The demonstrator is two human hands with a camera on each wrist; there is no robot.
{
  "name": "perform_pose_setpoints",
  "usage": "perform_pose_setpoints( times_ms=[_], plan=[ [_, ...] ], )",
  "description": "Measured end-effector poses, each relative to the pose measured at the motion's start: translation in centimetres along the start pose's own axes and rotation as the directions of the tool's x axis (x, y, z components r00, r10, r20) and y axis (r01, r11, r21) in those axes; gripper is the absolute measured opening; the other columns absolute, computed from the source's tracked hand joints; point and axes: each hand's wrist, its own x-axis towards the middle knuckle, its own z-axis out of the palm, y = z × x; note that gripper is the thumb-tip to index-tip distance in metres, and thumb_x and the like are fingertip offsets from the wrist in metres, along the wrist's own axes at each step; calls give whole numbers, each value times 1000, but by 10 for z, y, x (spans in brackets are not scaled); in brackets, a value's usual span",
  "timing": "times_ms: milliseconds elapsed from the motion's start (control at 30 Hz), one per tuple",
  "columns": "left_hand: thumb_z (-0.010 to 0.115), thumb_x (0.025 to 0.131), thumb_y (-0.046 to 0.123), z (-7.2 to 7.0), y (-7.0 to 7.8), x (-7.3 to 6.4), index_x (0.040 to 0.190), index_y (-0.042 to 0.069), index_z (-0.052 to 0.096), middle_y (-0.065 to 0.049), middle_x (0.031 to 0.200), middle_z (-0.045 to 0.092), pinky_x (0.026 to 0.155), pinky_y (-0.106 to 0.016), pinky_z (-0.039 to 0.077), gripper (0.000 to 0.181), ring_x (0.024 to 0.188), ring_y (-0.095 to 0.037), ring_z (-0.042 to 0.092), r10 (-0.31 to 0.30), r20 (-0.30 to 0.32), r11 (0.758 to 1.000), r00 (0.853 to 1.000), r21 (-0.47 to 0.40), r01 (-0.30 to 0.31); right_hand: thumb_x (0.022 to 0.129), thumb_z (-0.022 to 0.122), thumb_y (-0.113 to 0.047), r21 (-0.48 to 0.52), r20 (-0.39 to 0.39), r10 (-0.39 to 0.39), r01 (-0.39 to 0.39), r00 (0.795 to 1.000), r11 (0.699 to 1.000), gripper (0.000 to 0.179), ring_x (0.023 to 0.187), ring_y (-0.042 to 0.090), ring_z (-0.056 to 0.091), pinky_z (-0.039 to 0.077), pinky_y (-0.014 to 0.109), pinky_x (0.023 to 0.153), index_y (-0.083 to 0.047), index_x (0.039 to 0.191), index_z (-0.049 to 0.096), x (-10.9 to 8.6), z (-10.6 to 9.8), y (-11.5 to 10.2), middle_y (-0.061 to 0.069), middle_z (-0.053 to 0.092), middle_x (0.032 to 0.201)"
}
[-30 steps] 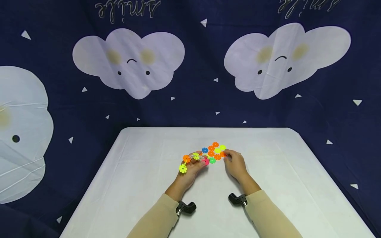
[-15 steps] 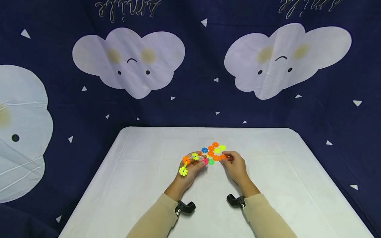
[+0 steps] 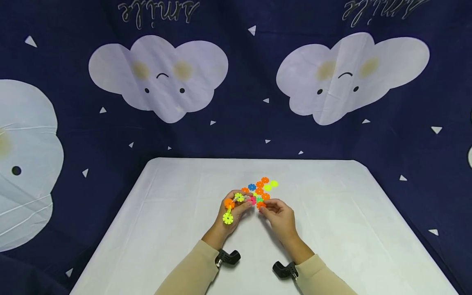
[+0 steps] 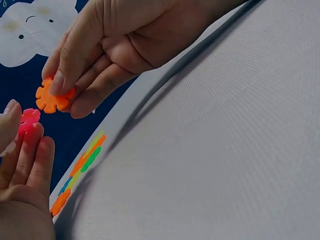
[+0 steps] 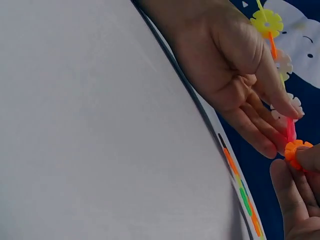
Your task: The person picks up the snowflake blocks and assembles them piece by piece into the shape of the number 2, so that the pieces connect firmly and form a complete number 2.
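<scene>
My left hand [image 3: 222, 226] pinches a chain of slotted plastic snowflake discs near its pink disc [image 3: 252, 200]. From there the chain hangs back over the palm: a yellow-green disc [image 3: 239, 197], an orange one, then a yellow disc [image 3: 228, 218] at the lower end. Whitish discs [image 5: 284, 64] also show in the chain in the right wrist view. Thumb and fingers of my right hand [image 3: 283, 219] pinch a single orange disc [image 4: 45, 101], held flat side out just beside the pink one. In the left wrist view a small gap separates these two discs.
Beyond the hands, several loose discs lie on the white table, among them a blue disc [image 3: 252, 187], orange discs [image 3: 265, 180], a yellow disc [image 3: 274, 184] and a green disc [image 3: 259, 200]. A dark blue cloth with clouds [image 3: 158, 78] hangs behind the table [image 3: 177, 176].
My right hand has picked up an orange disc from the right of the pile and brought it left and nearer, beside the pink disc. The left hand keeps its grip, nearly in place.
</scene>
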Motion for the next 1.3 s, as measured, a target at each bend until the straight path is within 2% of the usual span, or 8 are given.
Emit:
perform_pose_setpoints(
  times_ms=[200,500,600,733,833,933,1200,1300],
  plan=[
    [76,91,-8,-3,-1,-1,123,-16,53,-27,128,67,92,-31,56,40,107,-23,68,-7,-1,999,1000,36,7,86,76,21,-9,12,-62,62,998,998,19,83,27,75,62,33,74,15,103,70,-3,4,2,30,72,94],
    [80,88,-8,-2,2,-1,115,-4,58,-21,126,70,91,-32,57,35,108,-24,70,-68,-47,997,997,29,69,86,78,18,-29,-7,-125,125,992,992,17,83,28,76,62,32,73,13,100,71,-2,6,4,29,72,91],
    [80,86,-10,-1,1,0,112,-5,58,-22,124,70,89,-32,58,34,106,-24,71,-76,-55,997,996,20,77,85,78,18,-9,4,-116,116,993,993,18,83,30,76,62,33,73,14,100,69,-2,7,5,30,72,91],
    [81,86,-11,-2,0,0,108,-5,58,-21,121,72,87,-30,58,32,103,-22,71,-70,-66,995,995,70,74,85,78,19,6,9,-98,98,995,995,17,82,31,76,62,37,73,14,98,68,-2,8,4,30,72,91],
    [82,85,-9,-3,0,0,106,-4,58,-21,120,73,88,-29,58,32,104,-22,72,-57,-74,991,996,119,65,86,78,18,2,3,-84,84,996,996,15,81,38,76,62,42,72,14,96,69,-3,9,3,30,72,90],
    [82,85,-10,-4,-1,0,105,-5,58,-23,119,73,90,-30,58,31,107,-24,72,-48,-75,992,996,111,56,86,77,19,9,-7,-62,62,998,998,13,80,45,74,62,46,71,14,95,69,-3,10,3,31,72,89],
    [80,84,-17,-4,-6,1,96,-8,54,-20,109,73,90,-33,58,30,111,-29,71,-22,-4,996,1000,84,22,87,75,19,33,-55,-27,29,998,999,11,78,48,74,61,46,70,17,95,69,-7,11,3,32,72,89],
    [80,84,-15,-3,-7,2,98,-7,55,-20,111,73,91,-34,58,30,113,-29,70,-18,2,996,1000,89,18,88,74,20,42,-62,-33,36,998,998,10,79,46,74,61,45,71,18,96,69,-8,10,3,32,71,90]
  ],
)
